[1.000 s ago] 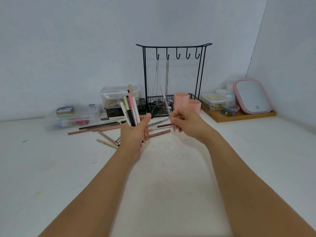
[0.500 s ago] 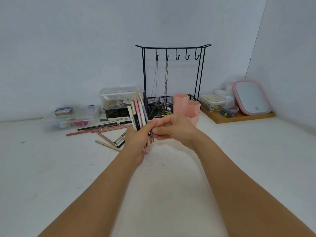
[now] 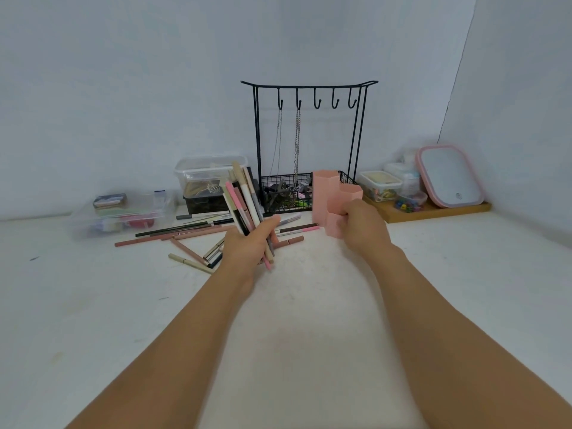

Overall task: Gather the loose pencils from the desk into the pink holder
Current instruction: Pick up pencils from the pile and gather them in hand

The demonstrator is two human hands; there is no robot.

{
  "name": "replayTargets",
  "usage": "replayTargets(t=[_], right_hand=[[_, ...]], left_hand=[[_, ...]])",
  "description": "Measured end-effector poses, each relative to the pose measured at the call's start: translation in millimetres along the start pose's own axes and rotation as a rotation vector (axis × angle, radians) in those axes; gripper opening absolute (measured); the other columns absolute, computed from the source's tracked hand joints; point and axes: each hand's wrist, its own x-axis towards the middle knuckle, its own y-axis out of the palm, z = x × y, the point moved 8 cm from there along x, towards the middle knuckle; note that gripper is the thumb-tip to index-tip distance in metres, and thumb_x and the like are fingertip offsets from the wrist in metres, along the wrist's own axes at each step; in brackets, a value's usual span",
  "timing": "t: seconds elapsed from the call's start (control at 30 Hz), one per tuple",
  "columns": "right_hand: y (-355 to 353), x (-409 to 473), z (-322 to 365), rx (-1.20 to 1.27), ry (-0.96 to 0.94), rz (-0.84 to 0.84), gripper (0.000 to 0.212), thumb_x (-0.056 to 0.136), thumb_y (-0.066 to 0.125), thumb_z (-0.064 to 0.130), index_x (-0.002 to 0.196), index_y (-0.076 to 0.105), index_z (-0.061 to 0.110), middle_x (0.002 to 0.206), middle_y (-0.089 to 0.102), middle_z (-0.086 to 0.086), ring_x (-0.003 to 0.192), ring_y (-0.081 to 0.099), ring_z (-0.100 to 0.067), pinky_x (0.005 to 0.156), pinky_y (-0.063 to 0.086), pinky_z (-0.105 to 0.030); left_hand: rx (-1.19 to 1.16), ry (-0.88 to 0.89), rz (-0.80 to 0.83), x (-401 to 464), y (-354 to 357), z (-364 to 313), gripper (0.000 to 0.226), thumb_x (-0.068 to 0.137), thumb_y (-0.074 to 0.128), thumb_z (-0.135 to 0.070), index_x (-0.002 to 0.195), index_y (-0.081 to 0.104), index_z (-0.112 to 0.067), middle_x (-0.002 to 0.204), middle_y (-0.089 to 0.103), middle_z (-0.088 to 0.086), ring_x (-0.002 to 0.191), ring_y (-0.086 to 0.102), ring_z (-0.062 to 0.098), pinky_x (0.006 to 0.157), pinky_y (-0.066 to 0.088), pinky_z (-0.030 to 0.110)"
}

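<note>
My left hand (image 3: 250,243) is closed around a bunch of pencils (image 3: 243,201) that fan upward, pink, beige, white and dark. My right hand (image 3: 360,226) grips the pink holder (image 3: 328,196), a cluster of hexagonal cups, from its right side, just right of the bunch. Several loose pencils (image 3: 182,232) lie scattered on the white desk (image 3: 309,335) behind and left of my left hand. A few more loose pencils (image 3: 295,228) lie between my hands.
A black wire jewellery stand (image 3: 309,144) with hanging chains rises behind the holder. Clear plastic boxes (image 3: 123,212) sit at the back left, a lidded clear box (image 3: 210,171) behind the bunch. A wooden tray (image 3: 433,209) with small containers and a pink mirror (image 3: 448,176) fills the right corner.
My right hand passed its pencil to the bunch in my left hand, then moved right and took hold of the pink holder. My left hand sank slightly.
</note>
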Motion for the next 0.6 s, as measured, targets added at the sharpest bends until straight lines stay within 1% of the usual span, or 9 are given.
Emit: replayTargets(t=[0.1,0.23,0.27,0.33,0.4,0.43,0.5,0.57,0.6], right_hand=[[-3,-6,10,0.034,-0.014,0.090,0.016,0.093,0.053,0.008,0.080,0.054,0.017,0.083,0.056,-0.004,0.080,0.053,-0.025,0.061,0.037,-0.028],[-9,-18,21,-0.011,-0.057,0.236,0.013,0.090,0.065,0.018,0.099,0.074,0.014,0.097,0.070,-0.004,0.090,0.065,-0.025,0.079,0.054,-0.034],[-12,-22,24,-0.015,-0.065,0.243,0.017,0.089,0.068,0.020,0.103,0.075,0.015,0.100,0.072,-0.004,0.091,0.066,-0.023,0.083,0.055,-0.036],[-33,-27,38,0.038,-0.126,0.099,0.012,0.086,0.072,0.025,0.092,0.078,0.017,0.093,0.073,-0.002,0.086,0.068,-0.020,0.079,0.057,-0.038],[-59,-36,52,0.302,-0.174,-0.064,0.016,0.081,0.076,0.033,0.078,0.076,0.018,0.077,0.072,0.003,0.076,0.069,-0.016,0.072,0.058,-0.033],[-63,-41,60,0.495,-0.171,-0.039,0.022,0.080,0.078,0.040,0.078,0.075,0.018,0.073,0.071,0.006,0.073,0.069,-0.012,0.069,0.058,-0.029],[-49,-55,84,0.767,-0.146,0.197,0.036,0.073,0.081,0.054,0.093,0.076,0.024,0.082,0.073,0.012,0.080,0.070,-0.002,0.073,0.057,-0.023],[-25,-67,102,0.853,-0.087,0.347,0.043,0.068,0.086,0.049,0.103,0.074,0.025,0.094,0.076,0.008,0.090,0.072,-0.006,0.081,0.061,-0.031],[-16,-70,105,0.862,-0.037,0.337,0.040,0.069,0.088,0.043,0.099,0.074,0.021,0.093,0.077,0.001,0.089,0.073,-0.013,0.080,0.062,-0.038]], left_hand=[[0.002,0.002,0.059,-3,7,1,0.032,0.086,0.079,-0.030,0.065,0.066,-0.010,0.060,0.065,0.006,0.068,0.062,0.024,0.064,0.050,0.036],[0.044,-0.019,0.137,-10,19,5,0.029,0.087,0.079,-0.029,0.068,0.070,-0.010,0.063,0.069,0.007,0.070,0.061,0.026,0.057,0.046,0.039],[0.042,-0.028,0.154,-11,22,6,0.029,0.087,0.079,-0.028,0.067,0.070,-0.009,0.063,0.068,0.009,0.070,0.059,0.029,0.056,0.045,0.039],[0.051,-0.042,0.176,-12,24,10,0.029,0.086,0.080,-0.027,0.067,0.070,-0.008,0.060,0.065,0.010,0.070,0.055,0.032,0.055,0.043,0.038],[0.073,-0.029,0.186,-12,24,10,0.026,0.086,0.080,-0.025,0.069,0.069,-0.010,0.058,0.063,0.009,0.069,0.052,0.033,0.057,0.043,0.040],[0.092,-0.007,0.193,-12,24,8,0.023,0.087,0.080,-0.024,0.070,0.069,-0.012,0.057,0.063,0.008,0.068,0.052,0.032,0.058,0.044,0.040],[0.171,0.063,0.227,-12,28,4,0.016,0.088,0.078,-0.020,0.076,0.071,-0.013,0.056,0.064,0.004,0.063,0.054,0.031,0.056,0.047,0.041],[0.298,0.149,0.259,-15,34,0,0.008,0.090,0.073,-0.009,0.096,0.069,-0.007,0.057,0.065,0.000,0.059,0.061,0.024,0.057,0.055,0.035],[0.367,0.192,0.262,-17,36,-2,0.017,0.091,0.069,-0.001,0.107,0.064,-0.002,0.062,0.065,-0.001,0.057,0.065,0.012,0.056,0.056,0.026]])
